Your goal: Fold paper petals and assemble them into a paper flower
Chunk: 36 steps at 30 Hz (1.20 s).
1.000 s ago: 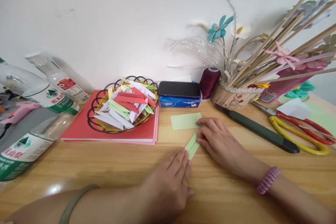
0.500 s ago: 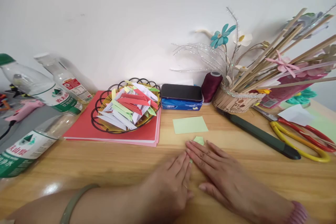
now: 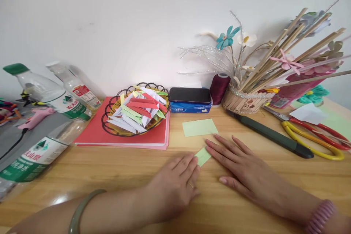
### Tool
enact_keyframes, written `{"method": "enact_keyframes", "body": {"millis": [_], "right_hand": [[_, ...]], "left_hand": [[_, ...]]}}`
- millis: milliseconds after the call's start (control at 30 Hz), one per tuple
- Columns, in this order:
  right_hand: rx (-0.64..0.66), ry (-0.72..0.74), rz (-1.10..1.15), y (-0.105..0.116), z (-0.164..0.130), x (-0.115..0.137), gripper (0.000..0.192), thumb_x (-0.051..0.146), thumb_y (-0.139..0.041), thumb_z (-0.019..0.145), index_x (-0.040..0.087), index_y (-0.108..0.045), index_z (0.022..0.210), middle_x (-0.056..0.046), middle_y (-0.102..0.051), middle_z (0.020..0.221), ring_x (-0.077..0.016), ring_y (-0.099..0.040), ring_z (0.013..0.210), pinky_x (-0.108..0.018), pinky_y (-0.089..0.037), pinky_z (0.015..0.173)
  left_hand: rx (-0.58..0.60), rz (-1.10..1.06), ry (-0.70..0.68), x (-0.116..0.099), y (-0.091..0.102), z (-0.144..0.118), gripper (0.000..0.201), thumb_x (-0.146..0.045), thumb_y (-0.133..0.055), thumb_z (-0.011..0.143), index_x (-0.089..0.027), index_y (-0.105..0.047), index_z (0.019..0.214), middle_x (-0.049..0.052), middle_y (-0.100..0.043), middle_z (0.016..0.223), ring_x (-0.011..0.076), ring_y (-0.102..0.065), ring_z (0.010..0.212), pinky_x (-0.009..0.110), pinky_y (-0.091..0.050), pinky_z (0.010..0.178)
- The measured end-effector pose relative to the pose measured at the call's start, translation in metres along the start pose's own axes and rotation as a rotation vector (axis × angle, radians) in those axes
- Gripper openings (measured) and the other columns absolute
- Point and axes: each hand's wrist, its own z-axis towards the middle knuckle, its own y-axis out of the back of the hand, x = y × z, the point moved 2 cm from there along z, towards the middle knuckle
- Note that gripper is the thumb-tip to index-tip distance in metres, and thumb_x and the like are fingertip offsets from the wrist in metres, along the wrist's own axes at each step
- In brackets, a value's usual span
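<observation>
On the wooden table point(image 3: 115, 166), the left hand point(image 3: 175, 184), fingers bunched, pins green paper point(image 3: 203, 157) while the right hand point(image 3: 244, 170) splays flat.

On the bottle point(image 3: 73, 131) at lower left, the label point(image 3: 41, 155) shows red characters ending "山泉" and white ones ending "水"; lettering on the blue pack point(image 3: 190, 108) near centre is too blurred to read.

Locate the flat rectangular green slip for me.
In the head view, the flat green slip lies on the wooden table just right of centre, between the blue pack behind it and the smaller green paper in front.
</observation>
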Motion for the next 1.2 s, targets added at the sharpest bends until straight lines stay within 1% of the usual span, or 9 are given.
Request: {"method": "enact_keyframes", "body": {"millis": [133, 267, 333, 433, 567, 733, 900, 1000, 1200], "right_hand": [[-0.064, -0.028, -0.014, 0.002, -0.007, 0.009, 0.05, 0.04, -0.045, 0.087, 0.028, -0.037, 0.135, -0.006, -0.045, 0.137, -0.0279, -0.031, 0.13, -0.056, -0.031, 0.1], [-0.162, 0.009, -0.042, 0.01, 0.003, 0.014, 0.028, 0.027, -0.04, 0.091, 0.02, -0.059, 0.111, -0.009, -0.062, 0.107, -0.0229, -0.054, 0.101, -0.042, -0.047, 0.084], [-0.161, 0.084, -0.059, 0.014, 0.009, 0.015, 0.027, 0.021, -0.037, 0.092, 0.018, -0.061, 0.104, -0.008, -0.063, 0.094, -0.0197, -0.056, 0.086, -0.037, -0.049, 0.075], [-0.153, 0.148, -0.094, 0.015, 0.014, 0.012, 0.027, 0.016, -0.034, 0.092, 0.017, -0.06, 0.098, -0.007, -0.061, 0.085, -0.0182, -0.054, 0.076, -0.034, -0.048, 0.068], [-0.137, 0.071, -0.011, 0.015, 0.019, 0.006, 0.024, 0.02, -0.035, 0.092, 0.019, -0.059, 0.09, -0.005, -0.057, 0.082, -0.016, -0.052, 0.073, -0.03, -0.045, 0.064], [-0.113, -0.024, 0.158, 0.016, 0.028, 0.003, 0.025, 0.024, -0.036, 0.092, 0.019, -0.057, 0.081, -0.005, -0.057, 0.08, -0.016, -0.052, 0.074, -0.031, -0.045, 0.066], [-0.126, -0.089, 0.282, 0.013, 0.032, 0.001, 0.02, 0.023, -0.039, 0.091, 0.019, -0.056, 0.081, -0.005, -0.058, 0.081, -0.0174, -0.053, 0.076, -0.033, -0.044, 0.069], [-0.134, -0.135, 0.378, 0.011, 0.032, 0.0, 0.018, 0.024, -0.04, 0.09, 0.02, -0.056, 0.084, -0.005, -0.058, 0.081, -0.0171, -0.053, 0.077, -0.033, -0.044, 0.07], [-0.122, -0.194, 0.387, 0.011, 0.034, 0.001, 0.014, 0.02, -0.041, 0.089, 0.02, -0.055, 0.084, -0.003, -0.059, 0.081, -0.0165, -0.052, 0.076, -0.033, -0.041, 0.071]], "left_hand": [[-0.093, -0.09, 0.032, 0.008, 0.0, 0.004, 0.015, -0.02, -0.052, 0.083, -0.013, -0.064, 0.088, 0.006, -0.068, 0.095, 0.0191, -0.058, 0.097, 0.035, -0.043, 0.09], [-0.076, -0.153, 0.053, 0.015, 0.0, 0.019, 0.016, -0.017, -0.052, 0.082, -0.014, -0.061, 0.069, 0.003, -0.063, 0.069, 0.0169, -0.058, 0.083, 0.031, -0.049, 0.074], [-0.082, -0.147, 0.078, 0.017, 0.0, 0.026, 0.02, -0.02, -0.051, 0.083, -0.013, -0.061, 0.067, 0.003, -0.06, 0.064, 0.0179, -0.057, 0.081, 0.031, -0.049, 0.07], [-0.106, -0.179, 0.129, 0.018, 0.0, 0.029, 0.021, -0.02, -0.05, 0.082, -0.013, -0.06, 0.066, 0.003, -0.058, 0.063, 0.0174, -0.056, 0.08, 0.03, -0.049, 0.069], [-0.057, -0.316, 0.261, 0.021, -0.001, 0.03, 0.018, -0.017, -0.05, 0.08, -0.015, -0.061, 0.065, 0.003, -0.059, 0.064, 0.0152, -0.054, 0.077, 0.027, -0.049, 0.066], [0.035, -0.423, 0.369, 0.025, -0.004, 0.031, 0.025, -0.039, -0.062, 0.075, -0.015, -0.061, 0.067, 0.005, -0.061, 0.069, 0.0208, -0.052, 0.083, 0.034, -0.049, 0.07], [0.112, -0.593, 0.518, 0.032, -0.005, 0.035, 0.004, -0.021, -0.063, 0.075, -0.018, -0.062, 0.075, 0.001, -0.063, 0.072, 0.0187, -0.052, 0.089, 0.033, -0.047, 0.076], [0.145, -0.707, 0.631, 0.033, -0.006, 0.037, 0.003, -0.018, -0.064, 0.073, -0.019, -0.063, 0.076, 0.0, -0.062, 0.076, 0.0164, -0.054, 0.086, 0.031, -0.047, 0.075], [0.173, -0.738, 0.697, 0.032, -0.009, 0.037, 0.004, -0.019, -0.064, 0.073, -0.021, -0.066, 0.071, 0.0, -0.059, 0.075, 0.0168, -0.053, 0.087, 0.032, -0.044, 0.077]]}}
